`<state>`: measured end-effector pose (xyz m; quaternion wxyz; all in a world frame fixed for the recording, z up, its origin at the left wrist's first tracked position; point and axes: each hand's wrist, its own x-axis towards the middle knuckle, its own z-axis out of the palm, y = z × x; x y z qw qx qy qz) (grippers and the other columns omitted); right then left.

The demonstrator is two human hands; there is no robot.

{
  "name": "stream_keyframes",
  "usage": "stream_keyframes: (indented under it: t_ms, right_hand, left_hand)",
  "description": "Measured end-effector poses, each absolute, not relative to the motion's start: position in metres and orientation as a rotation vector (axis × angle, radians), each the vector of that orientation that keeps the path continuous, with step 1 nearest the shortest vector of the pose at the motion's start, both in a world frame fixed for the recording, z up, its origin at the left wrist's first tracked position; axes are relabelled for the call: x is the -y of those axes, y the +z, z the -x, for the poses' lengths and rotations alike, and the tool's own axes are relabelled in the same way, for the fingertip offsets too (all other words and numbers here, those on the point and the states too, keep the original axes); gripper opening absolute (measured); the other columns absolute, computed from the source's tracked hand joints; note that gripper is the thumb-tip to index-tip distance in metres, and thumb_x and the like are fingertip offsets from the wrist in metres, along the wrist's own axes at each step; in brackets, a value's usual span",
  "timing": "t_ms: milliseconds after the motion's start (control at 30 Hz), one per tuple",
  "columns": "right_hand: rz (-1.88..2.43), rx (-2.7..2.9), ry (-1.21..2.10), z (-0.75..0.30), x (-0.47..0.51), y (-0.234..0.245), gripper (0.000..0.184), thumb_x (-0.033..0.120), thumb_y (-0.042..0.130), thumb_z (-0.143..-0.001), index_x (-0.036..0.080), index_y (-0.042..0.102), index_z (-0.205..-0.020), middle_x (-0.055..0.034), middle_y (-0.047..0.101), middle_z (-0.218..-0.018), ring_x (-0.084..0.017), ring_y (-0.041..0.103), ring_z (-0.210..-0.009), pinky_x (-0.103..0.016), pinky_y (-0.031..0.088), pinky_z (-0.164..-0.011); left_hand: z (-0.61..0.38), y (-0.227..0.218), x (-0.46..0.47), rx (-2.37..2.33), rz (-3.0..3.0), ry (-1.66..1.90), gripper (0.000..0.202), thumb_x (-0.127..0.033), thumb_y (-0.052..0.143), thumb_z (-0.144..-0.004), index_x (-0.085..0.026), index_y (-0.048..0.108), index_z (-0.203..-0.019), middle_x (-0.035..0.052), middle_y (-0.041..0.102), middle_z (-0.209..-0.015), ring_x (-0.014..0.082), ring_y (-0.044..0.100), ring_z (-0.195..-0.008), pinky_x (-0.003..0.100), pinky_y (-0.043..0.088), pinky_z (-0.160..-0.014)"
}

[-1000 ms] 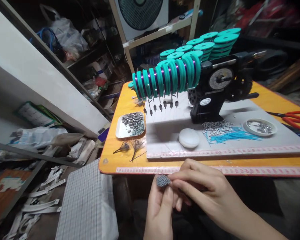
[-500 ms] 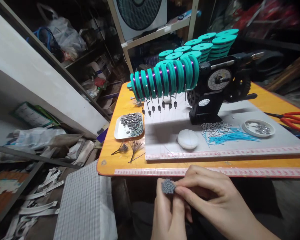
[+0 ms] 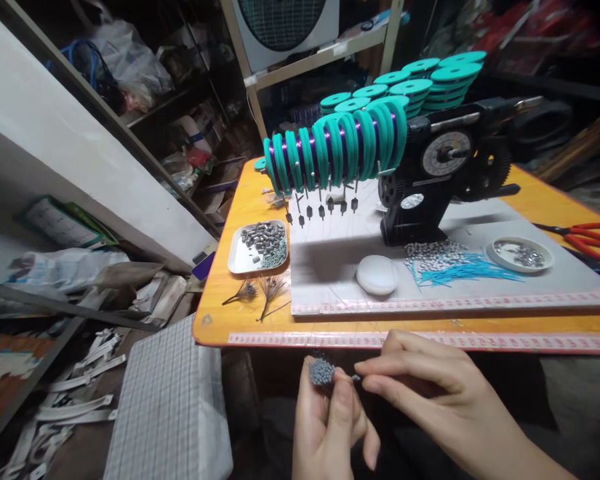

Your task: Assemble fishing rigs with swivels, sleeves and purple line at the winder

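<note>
A tight bundle of small grey-tipped pieces (image 3: 321, 372) stands between the thumb and fingers of my left hand (image 3: 333, 423), below the table's front edge. Close to its right side, my right hand (image 3: 425, 390) pinches one small grey-tipped piece (image 3: 356, 378) between thumb and forefinger, apart from the bundle. The stems of the bundle are mostly hidden by my fingers. On the table beyond stands a black winding machine (image 3: 430, 173) with a row of teal spools (image 3: 335, 150) wound with purple wire. Small dark weights (image 3: 322, 211) hang under the spools.
On the orange table (image 3: 215, 307) sit a white tray (image 3: 233, 257) of grey pieces, dry-looking wire bunches (image 3: 270, 297), a round white lid (image 3: 377, 275), blue strips (image 3: 470, 270), a dish of metal bits (image 3: 523, 255) and red-handled scissors (image 3: 590, 241). A checked cloth (image 3: 173, 400) lies at left.
My hands have moved apart. The left hand with the bundle has shifted slightly left, and the right hand now holds a single piece away from it. The view has shifted slightly.
</note>
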<state>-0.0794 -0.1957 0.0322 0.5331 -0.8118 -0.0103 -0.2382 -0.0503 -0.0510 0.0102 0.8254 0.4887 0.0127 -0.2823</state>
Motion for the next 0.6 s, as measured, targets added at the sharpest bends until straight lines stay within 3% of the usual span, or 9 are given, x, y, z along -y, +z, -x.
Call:
stream_keyframes:
  t_ms: [67, 200, 300, 433, 600]
  right_hand:
    - [1.877, 0.027, -0.569, 0.080, 0.193, 0.035, 0.015, 0.015, 0.069, -0.087, 0.026, 0.077, -0.093, 0.0018, 0.063, -0.067, -0.010, 0.063, -0.056, -0.018, 0.050, -0.049]
    - [1.786, 0.013, -0.507, 0.084, 0.185, 0.039, 0.015, 0.014, 0.063, -0.091, 0.024, 0.074, -0.091, 0.0017, 0.059, -0.072, -0.008, 0.064, -0.050, -0.014, 0.051, -0.040]
    - [1.792, 0.019, -0.468, 0.087, 0.182, 0.037, 0.015, 0.012, 0.059, -0.093, 0.022, 0.071, -0.091, 0.0020, 0.057, -0.074, -0.007, 0.063, -0.048, -0.013, 0.052, -0.040]
    - [1.743, 0.023, -0.365, 0.088, 0.183, 0.034, 0.014, 0.013, 0.055, -0.096, 0.020, 0.067, -0.094, 0.0009, 0.057, -0.080, -0.005, 0.062, -0.047, -0.012, 0.052, -0.040]
    - [1.919, 0.080, -0.416, 0.088, 0.189, 0.037, 0.013, 0.013, 0.060, -0.093, 0.020, 0.071, -0.091, 0.0009, 0.060, -0.072, -0.009, 0.063, -0.056, -0.018, 0.053, -0.052]
  left_hand:
    - [0.052, 0.010, 0.052, -0.038, -1.069, -0.617, 0.039, -0.056, 0.067, -0.084, -0.021, 0.051, -0.085, -0.0127, 0.031, -0.051, 0.0027, 0.021, -0.040, 0.013, 0.030, -0.038]
    - [0.059, 0.007, 0.055, -0.033, -1.235, -0.594, 0.040, -0.056, 0.066, -0.084, -0.019, 0.053, -0.093, -0.0052, 0.051, -0.063, 0.0055, 0.040, -0.049, 0.017, 0.035, -0.046]
    - [0.064, 0.007, 0.058, -0.059, -1.247, -0.555, 0.037, -0.053, 0.068, -0.084, -0.019, 0.053, -0.092, -0.0040, 0.052, -0.064, 0.0085, 0.046, -0.055, 0.020, 0.042, -0.052]
    - [0.065, 0.013, 0.064, -0.120, -1.097, -0.525, 0.040, -0.054, 0.070, -0.082, -0.019, 0.051, -0.081, -0.0083, 0.042, -0.059, 0.0043, 0.037, -0.049, 0.016, 0.036, -0.046]
    - [0.058, 0.024, 0.060, -0.184, -1.029, -0.523, 0.049, -0.056, 0.077, -0.073, -0.019, 0.046, -0.074, -0.0119, 0.034, -0.055, 0.0012, 0.021, -0.044, 0.013, 0.025, -0.040]
